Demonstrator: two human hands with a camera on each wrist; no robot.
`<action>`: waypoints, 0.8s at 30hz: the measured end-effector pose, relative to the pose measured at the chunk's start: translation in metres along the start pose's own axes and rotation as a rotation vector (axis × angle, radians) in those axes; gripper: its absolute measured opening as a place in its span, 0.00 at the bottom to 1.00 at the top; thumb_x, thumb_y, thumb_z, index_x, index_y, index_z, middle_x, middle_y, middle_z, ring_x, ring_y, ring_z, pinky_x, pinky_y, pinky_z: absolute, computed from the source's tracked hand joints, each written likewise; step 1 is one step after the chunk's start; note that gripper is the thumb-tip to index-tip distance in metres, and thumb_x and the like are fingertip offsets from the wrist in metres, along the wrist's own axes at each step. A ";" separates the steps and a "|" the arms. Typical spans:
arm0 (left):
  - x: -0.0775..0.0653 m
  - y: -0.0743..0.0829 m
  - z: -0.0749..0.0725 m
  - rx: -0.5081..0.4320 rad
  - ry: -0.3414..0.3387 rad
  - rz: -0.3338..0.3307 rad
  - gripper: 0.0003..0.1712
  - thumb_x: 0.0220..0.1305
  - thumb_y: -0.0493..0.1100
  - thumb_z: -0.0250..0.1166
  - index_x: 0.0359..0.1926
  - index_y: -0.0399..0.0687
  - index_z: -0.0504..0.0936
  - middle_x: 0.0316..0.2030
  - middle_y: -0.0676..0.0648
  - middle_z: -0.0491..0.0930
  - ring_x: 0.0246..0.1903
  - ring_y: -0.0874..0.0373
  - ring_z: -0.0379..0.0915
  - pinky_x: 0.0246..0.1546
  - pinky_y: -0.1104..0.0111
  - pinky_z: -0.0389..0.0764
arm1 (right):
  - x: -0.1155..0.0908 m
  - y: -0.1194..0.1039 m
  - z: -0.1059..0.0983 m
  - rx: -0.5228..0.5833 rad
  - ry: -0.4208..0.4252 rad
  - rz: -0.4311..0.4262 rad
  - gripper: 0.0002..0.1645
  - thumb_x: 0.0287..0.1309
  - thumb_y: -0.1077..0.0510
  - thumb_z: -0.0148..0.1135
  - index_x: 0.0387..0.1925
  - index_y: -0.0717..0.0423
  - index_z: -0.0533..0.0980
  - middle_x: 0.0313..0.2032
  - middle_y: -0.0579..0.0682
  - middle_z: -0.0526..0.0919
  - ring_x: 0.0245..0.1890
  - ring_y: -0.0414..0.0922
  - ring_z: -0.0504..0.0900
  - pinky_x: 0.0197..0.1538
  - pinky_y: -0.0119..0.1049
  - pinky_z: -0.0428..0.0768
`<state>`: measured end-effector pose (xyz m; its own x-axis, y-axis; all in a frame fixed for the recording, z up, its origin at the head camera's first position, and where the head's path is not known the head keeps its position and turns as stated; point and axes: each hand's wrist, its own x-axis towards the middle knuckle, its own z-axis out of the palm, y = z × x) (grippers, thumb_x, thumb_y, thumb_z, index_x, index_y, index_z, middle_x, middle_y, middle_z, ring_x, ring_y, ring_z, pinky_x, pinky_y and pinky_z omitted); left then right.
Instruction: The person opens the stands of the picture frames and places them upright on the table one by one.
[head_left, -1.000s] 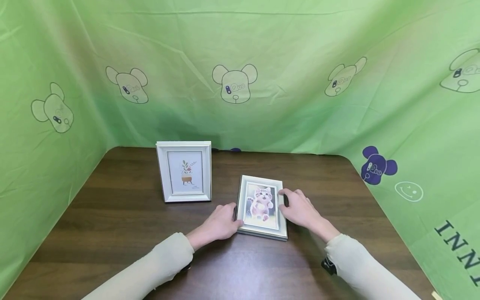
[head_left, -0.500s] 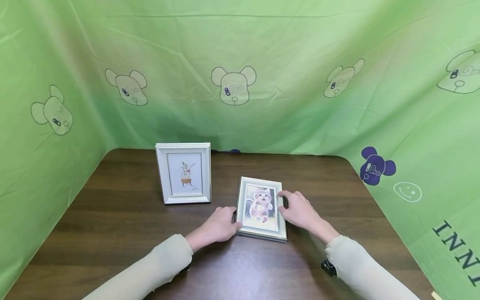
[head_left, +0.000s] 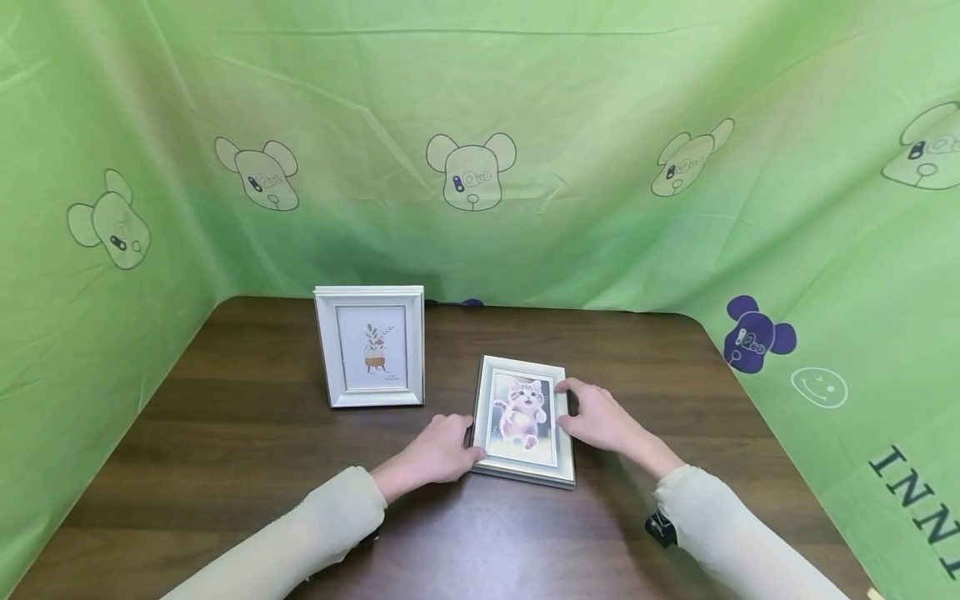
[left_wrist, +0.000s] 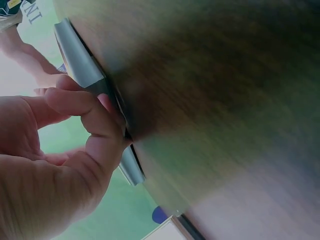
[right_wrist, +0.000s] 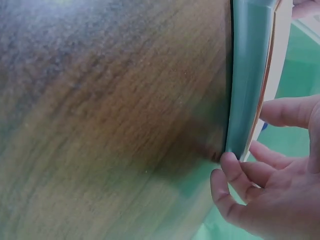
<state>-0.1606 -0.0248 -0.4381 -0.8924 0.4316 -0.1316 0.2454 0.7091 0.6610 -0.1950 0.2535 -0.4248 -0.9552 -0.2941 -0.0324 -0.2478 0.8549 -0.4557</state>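
Observation:
A white picture frame with a kitten picture [head_left: 522, 412] lies face up and slightly turned on the brown table, right of centre. My left hand [head_left: 438, 450] grips its lower left edge, thumb on the front border; curled fingers meet the side in the left wrist view [left_wrist: 85, 135]. On the opposite side, my right hand [head_left: 600, 417] holds the right edge between thumb and fingers. The right wrist view shows the frame's side [right_wrist: 247, 70] close along the tabletop, fingertips [right_wrist: 230, 162] at its corner. Farther back on the left, a second white picture frame [head_left: 415, 350] with a potted plant picture stands upright.
The brown wooden table [head_left: 225, 433] has rounded far corners. Green cloth [head_left: 465, 83] printed with bear heads hangs behind it and along both sides. Part of the standing frame [left_wrist: 167, 231] shows at the bottom of the left wrist view.

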 end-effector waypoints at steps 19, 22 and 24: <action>0.002 0.001 0.003 0.070 0.067 0.047 0.05 0.61 0.38 0.71 0.36 0.42 0.83 0.28 0.46 0.80 0.31 0.54 0.75 0.37 0.60 0.81 | 0.001 0.003 0.003 -0.017 0.035 0.036 0.30 0.50 0.61 0.69 0.58 0.64 0.78 0.48 0.63 0.86 0.39 0.53 0.80 0.45 0.54 0.81; 0.000 0.001 0.004 0.071 0.080 0.046 0.06 0.59 0.37 0.71 0.36 0.41 0.83 0.31 0.45 0.79 0.33 0.54 0.74 0.38 0.59 0.81 | 0.001 0.003 0.003 -0.018 0.034 0.034 0.31 0.49 0.62 0.69 0.58 0.64 0.78 0.48 0.63 0.86 0.39 0.53 0.80 0.45 0.54 0.81; 0.000 0.001 0.003 0.071 0.090 0.050 0.05 0.58 0.37 0.71 0.34 0.43 0.83 0.30 0.45 0.78 0.32 0.54 0.74 0.36 0.60 0.81 | 0.001 0.003 0.003 -0.017 0.033 0.035 0.31 0.49 0.62 0.69 0.58 0.64 0.78 0.48 0.63 0.86 0.39 0.53 0.80 0.45 0.54 0.81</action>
<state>-0.1589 -0.0219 -0.4396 -0.9079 0.4181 -0.0307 0.3142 0.7270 0.6105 -0.1963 0.2543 -0.4287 -0.9681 -0.2497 -0.0186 -0.2163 0.8716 -0.4399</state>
